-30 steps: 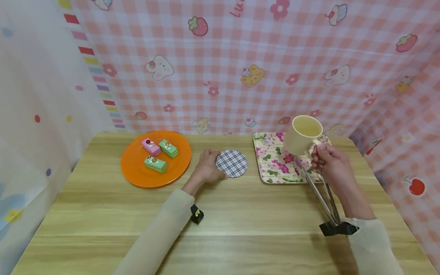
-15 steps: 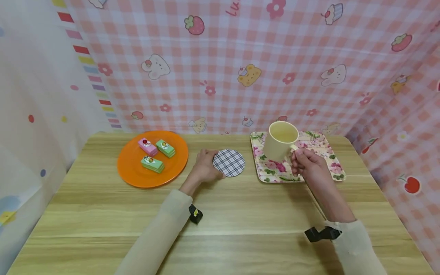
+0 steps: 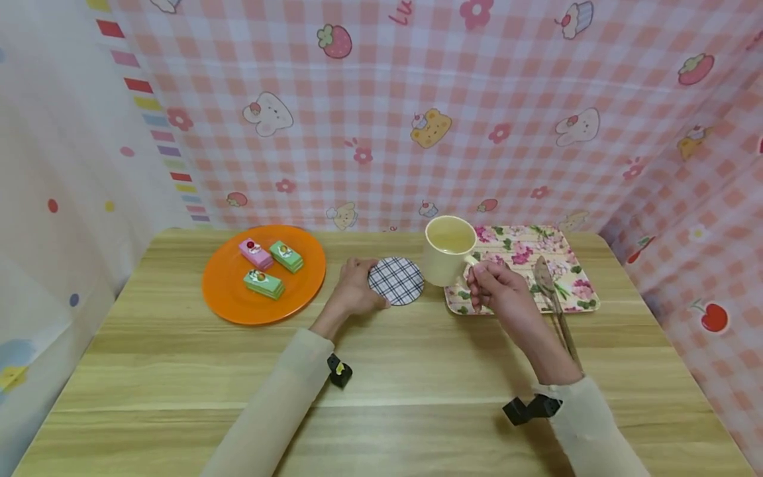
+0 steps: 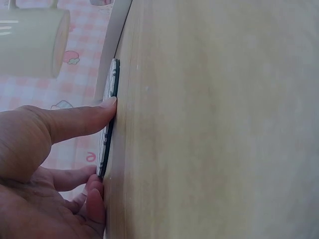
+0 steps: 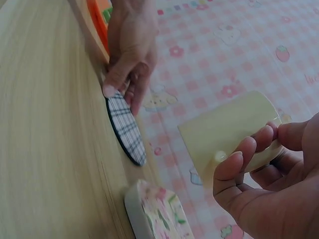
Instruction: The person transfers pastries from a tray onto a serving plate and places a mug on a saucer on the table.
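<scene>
My left hand (image 3: 356,289) holds a round coaster (image 3: 396,281) with a black-and-white check on the table, thumb on its near edge and fingers on its far edge. In the left wrist view the thumb tip (image 4: 109,103) touches the coaster's rim (image 4: 113,84). My right hand (image 3: 507,298) grips the handle of a cream mug (image 3: 444,265), which hangs upright above the table between coaster and tray. Its fingers partly cover the mug (image 5: 224,129) in the right wrist view. The floral tray (image 3: 495,245) lies just right of the mug.
Metal tongs (image 3: 559,305) lie across the tray's front edge, partly behind the right forearm. At the left, an orange plate (image 3: 238,305) bears two green and one pink (image 3: 255,253) cake-like blocks. A pink checked cloth (image 3: 381,99) hangs behind the wooden table (image 3: 381,397).
My right hand has carried the mug leftward, from over the tray's right part to beside the coaster, uncovering the tray and the tongs' heads. The left hand and coaster stay put.
</scene>
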The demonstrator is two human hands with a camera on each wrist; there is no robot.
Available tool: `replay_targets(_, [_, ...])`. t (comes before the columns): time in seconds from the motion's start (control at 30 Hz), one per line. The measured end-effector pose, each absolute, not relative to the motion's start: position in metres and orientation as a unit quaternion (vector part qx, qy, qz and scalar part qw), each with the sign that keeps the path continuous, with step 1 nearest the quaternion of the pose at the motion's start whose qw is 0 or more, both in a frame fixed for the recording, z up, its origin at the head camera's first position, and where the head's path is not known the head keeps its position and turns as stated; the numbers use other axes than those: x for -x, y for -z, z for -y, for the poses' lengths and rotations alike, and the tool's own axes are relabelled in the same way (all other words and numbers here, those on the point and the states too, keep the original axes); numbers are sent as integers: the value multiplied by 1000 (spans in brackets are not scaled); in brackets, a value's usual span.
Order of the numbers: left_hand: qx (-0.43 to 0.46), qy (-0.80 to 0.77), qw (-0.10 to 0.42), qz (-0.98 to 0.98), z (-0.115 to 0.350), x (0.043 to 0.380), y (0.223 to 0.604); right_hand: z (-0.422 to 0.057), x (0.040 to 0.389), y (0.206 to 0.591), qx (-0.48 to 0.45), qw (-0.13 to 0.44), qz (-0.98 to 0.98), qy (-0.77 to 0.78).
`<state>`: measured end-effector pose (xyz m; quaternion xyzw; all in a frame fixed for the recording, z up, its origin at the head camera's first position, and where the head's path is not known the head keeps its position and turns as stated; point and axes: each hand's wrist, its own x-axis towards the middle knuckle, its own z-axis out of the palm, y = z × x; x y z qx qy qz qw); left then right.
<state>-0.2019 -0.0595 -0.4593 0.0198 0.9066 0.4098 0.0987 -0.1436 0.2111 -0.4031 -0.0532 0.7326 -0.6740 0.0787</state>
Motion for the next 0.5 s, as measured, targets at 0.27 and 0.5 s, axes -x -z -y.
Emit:
replay_targets(0.27, [-19,-415,100,-904,60,203,460,-184,149,407,56,94,-735,669])
replay_targets(0.5, [-30,-420,96,-902,61,203,459,-162,154,414,26,100,-739,666])
